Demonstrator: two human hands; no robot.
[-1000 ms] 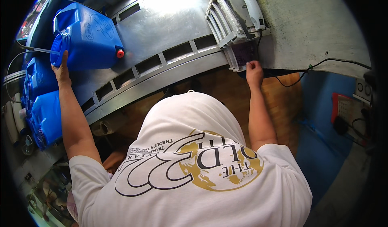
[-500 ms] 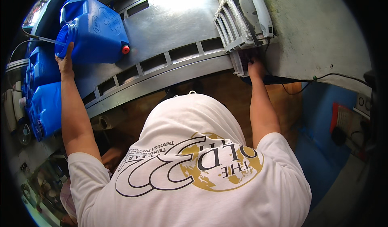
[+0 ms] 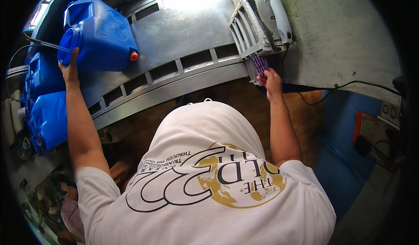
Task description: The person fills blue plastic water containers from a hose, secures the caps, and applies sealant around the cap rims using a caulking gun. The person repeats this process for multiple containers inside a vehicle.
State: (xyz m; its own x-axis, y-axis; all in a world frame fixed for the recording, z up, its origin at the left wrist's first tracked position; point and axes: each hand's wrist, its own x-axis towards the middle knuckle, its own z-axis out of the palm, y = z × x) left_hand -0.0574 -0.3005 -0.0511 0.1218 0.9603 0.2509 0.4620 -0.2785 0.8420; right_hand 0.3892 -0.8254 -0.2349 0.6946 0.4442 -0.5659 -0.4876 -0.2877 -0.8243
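Observation:
A large blue water jug lies on its side on the metal counter, its wide mouth facing left and a red-capped spout at its lower right. My left hand grips the rim of the mouth, thumb on the near edge; the other fingers are mostly hidden. Clear tubing runs into the opening. On the right, my right hand pinches the lower end of a purple printed strip. The strip's upper end goes behind a white slatted holder at the counter's end.
More blue jugs stand at the left. A white handheld device with a blue end rests on the holder, its cord trailing right. A grey wall ledge borders the right side. Another person's arm shows at lower left.
My right hand has come down and out from beneath the holder, and the purple strip now shows in its fingers. My left hand stays on the jug.

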